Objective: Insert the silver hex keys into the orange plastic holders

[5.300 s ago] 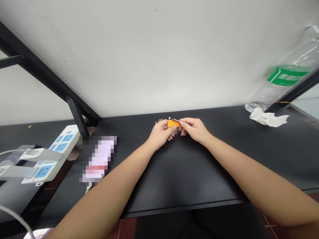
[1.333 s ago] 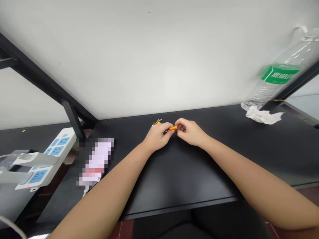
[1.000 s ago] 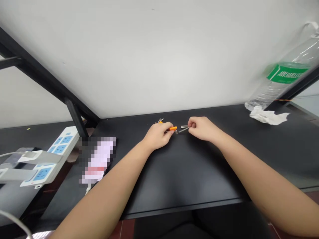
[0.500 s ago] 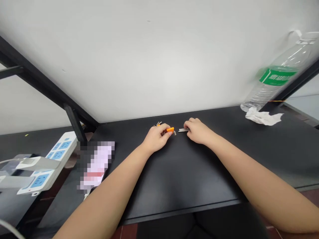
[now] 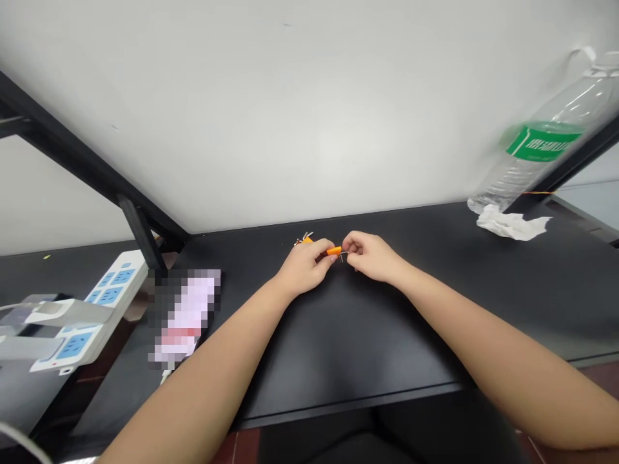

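Left hand: we see the left hand [image 5: 304,267] with thumb and fingers closed on an orange holder [image 5: 333,251]; the knuckles hide most of the grip.
Orange holder: it lies between the two hands, over the black tabletop [image 5: 377,348]; only its right end shows, and we cannot tell whether it touches the surface.
Right hand: we find the right hand [image 5: 372,258] just beside that end, thumb and fingertips pinched together on a thin metal rod [image 5: 345,252]; the curled fingers cover the rod's far end.
Rod: too small for us to say whether it sits inside the holder or only meets it; short metal ends hang just below.
Orange patch: behind the left knuckles we make out an orange patch [image 5: 307,240] with metal tips; whether it joins the holder, we cannot tell.
Pixelated slab: blocks blur the slab [image 5: 188,316], and the left forearm covers its lower corner.
Power strip: plugs hide part of the power strip [image 5: 120,277].
Bottle: the right edge cuts off the top of the bottle [image 5: 544,142]; crumpled tissue [image 5: 512,224] overlaps its base.
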Demonstrator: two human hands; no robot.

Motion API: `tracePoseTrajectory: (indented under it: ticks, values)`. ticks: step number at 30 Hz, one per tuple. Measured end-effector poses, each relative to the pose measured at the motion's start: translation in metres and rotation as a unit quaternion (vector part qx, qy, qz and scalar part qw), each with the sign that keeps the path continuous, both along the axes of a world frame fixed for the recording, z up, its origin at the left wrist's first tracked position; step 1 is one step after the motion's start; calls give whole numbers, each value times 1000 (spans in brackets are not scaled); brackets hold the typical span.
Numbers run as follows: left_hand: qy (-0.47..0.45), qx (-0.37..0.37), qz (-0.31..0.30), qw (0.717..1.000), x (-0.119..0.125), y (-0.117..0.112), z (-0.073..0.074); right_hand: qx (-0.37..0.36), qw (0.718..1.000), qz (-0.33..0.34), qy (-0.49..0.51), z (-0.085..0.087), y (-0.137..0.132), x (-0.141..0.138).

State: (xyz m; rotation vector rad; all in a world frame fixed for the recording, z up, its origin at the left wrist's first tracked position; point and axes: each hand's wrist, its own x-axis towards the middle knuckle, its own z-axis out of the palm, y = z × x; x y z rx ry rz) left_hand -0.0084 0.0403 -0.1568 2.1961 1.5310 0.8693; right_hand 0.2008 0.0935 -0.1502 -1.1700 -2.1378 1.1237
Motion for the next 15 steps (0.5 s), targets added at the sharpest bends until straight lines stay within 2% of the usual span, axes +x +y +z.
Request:
tracePoseTrajectory:
  ticks: [4,10,12,15]
  values:
    - [7,-7,21,1000,-4,3,0,3,996,-47,-72,9,8,12]
    - [9,-17,12,1000,-5,3,0,94,961,-20,-260,18,11,24]
    - [7,-18,11,1000,-5,3,-1,138,951,-21,-276,16,11,26]
    - [-6,-23,20,1000,-4,4,-2,201,936,17,-287,12,12,27]
